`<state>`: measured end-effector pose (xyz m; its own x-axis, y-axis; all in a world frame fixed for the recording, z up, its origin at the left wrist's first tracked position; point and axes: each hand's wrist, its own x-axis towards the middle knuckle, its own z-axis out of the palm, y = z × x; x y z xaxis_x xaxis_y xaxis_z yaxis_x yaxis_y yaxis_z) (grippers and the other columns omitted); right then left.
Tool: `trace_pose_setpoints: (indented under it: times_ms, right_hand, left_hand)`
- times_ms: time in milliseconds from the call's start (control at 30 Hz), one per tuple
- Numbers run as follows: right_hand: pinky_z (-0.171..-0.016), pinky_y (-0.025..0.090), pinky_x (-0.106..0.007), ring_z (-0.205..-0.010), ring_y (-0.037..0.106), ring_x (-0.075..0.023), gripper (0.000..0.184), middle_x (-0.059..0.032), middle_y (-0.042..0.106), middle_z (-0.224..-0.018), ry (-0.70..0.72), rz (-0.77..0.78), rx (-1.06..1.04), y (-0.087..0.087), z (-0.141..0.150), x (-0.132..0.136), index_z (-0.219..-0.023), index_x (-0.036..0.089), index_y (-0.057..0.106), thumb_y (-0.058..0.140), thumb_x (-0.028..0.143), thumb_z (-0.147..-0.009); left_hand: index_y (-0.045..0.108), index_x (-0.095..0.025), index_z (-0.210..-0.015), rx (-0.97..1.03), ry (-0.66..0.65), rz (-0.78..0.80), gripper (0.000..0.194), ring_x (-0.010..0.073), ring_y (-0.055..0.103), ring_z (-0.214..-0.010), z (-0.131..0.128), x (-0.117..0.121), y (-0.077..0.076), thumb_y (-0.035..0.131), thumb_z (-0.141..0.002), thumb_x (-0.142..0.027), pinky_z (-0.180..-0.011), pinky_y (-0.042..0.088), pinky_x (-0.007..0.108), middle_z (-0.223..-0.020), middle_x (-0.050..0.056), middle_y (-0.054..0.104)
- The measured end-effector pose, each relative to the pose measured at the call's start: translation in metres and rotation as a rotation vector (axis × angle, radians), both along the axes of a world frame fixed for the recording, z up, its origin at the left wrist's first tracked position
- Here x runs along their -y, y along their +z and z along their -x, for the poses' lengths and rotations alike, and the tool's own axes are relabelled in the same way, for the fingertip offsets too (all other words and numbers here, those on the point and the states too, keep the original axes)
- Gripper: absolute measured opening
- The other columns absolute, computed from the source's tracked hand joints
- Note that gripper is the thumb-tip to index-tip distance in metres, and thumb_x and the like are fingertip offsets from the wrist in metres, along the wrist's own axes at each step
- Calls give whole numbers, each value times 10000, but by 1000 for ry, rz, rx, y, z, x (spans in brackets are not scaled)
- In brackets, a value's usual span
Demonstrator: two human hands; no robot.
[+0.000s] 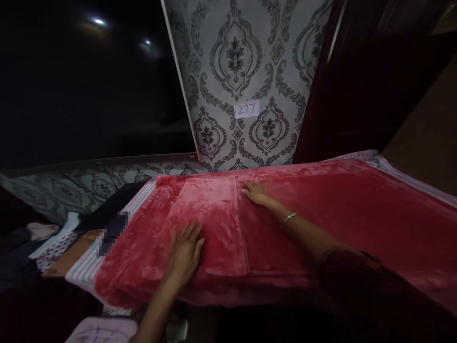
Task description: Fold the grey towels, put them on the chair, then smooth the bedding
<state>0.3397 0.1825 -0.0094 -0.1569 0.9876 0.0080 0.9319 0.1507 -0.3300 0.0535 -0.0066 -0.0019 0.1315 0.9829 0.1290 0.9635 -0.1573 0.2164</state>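
A plush red blanket [342, 214] lies spread over a bed, with a folded-over flap [210, 209] on its left part. My left hand [185, 252] lies flat and open on the flap near the front edge, fingers spread. My right hand [255, 193] reaches farther in and rests open on the blanket just right of the flap's edge, near the wall. A thin bracelet [289, 217] sits on my right wrist.
A striped sheet [84, 269] shows under the blanket at the left. Grey damask wallpaper [235, 71] with a "277" label [246, 109] stands behind the bed. Clothes and a dotted cloth [53, 245] lie at the far left. A dark cabinet [374, 95] is at the right.
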Motion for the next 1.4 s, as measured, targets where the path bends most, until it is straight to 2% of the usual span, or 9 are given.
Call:
trace_pose_setpoints:
  times_ms: [200,367,600,767,933,1033,1133,1233,1400]
  right_hand:
    - [-1178,217,-546,-1479,249,-343,625,-101,299,-1613,98,-72,7,-17,-33,54,-1557,284,354,397,541,-989]
    - [-1193,141,-554,-1502,194,-314,597,-94,239,-1635,157,-153,75,-43,-37,85,-1563,281,336,374,507,-1011]
    - [-1196,138,-550,-1505,190,-291,575,-93,230,-1637,151,-169,66,-50,-36,90,-1557,278,348,389,471,-1016]
    - [-1198,134,-542,-1507,180,-295,569,-81,240,-1636,156,-174,41,-49,-38,89,-1554,282,355,391,471,-1018]
    - [-1196,149,-534,-1500,203,-294,566,-82,260,-1630,162,-201,23,-54,-41,87,-1546,283,372,378,487,-1019]
    - [-1191,154,-547,-1498,207,-301,563,-83,260,-1630,163,-205,24,-55,-41,87,-1547,283,370,386,475,-1018]
    - [-1187,167,-547,-1490,230,-307,556,-90,280,-1622,160,-211,11,-56,-40,86,-1536,274,392,417,457,-1012]
    - [-1179,193,-546,-1472,272,-306,526,-102,332,-1598,161,-246,-25,-58,-42,86,-1504,255,448,452,413,-1003]
    - [-1156,293,-484,-1370,445,-260,436,-129,511,-1473,168,-318,-195,-54,-41,83,-1372,193,598,508,264,-951]
  left_hand:
    - [561,-129,-1330,-16,-172,14,432,256,493,-1331,-96,-71,38,476,-952,-318,-1105,380,363,-1390,170,565]
    - [573,-80,-1217,-56,17,2,403,261,587,-1132,-143,-104,16,570,-900,-329,-938,455,329,-1228,188,587]
    - [627,-143,-945,319,14,-189,176,205,619,-960,-130,-118,-32,469,-882,-95,-879,468,316,-987,113,656]
    - [633,-175,-831,406,-63,-221,164,165,642,-835,-124,-131,-37,491,-845,-95,-804,501,271,-850,44,688]
    - [655,-140,-1052,499,12,-288,358,168,678,-880,-102,-140,-23,323,-920,-149,-811,534,297,-959,74,726]
    - [638,-141,-1233,366,7,-271,392,229,634,-1152,-87,-137,-9,420,-911,-192,-993,491,382,-1236,125,690]
    - [531,-165,-1412,44,-22,-191,493,296,406,-1422,-83,-126,-9,472,-936,-281,-1162,327,503,-1507,141,489]
    - [447,-183,-1487,-169,-33,-92,534,317,283,-1488,-88,-115,-22,413,-978,-342,-1195,229,570,-1592,133,358]
    - [396,-231,-1521,-216,-64,-96,561,328,244,-1500,-93,-110,-32,354,-1000,-433,-1194,206,603,-1617,87,314]
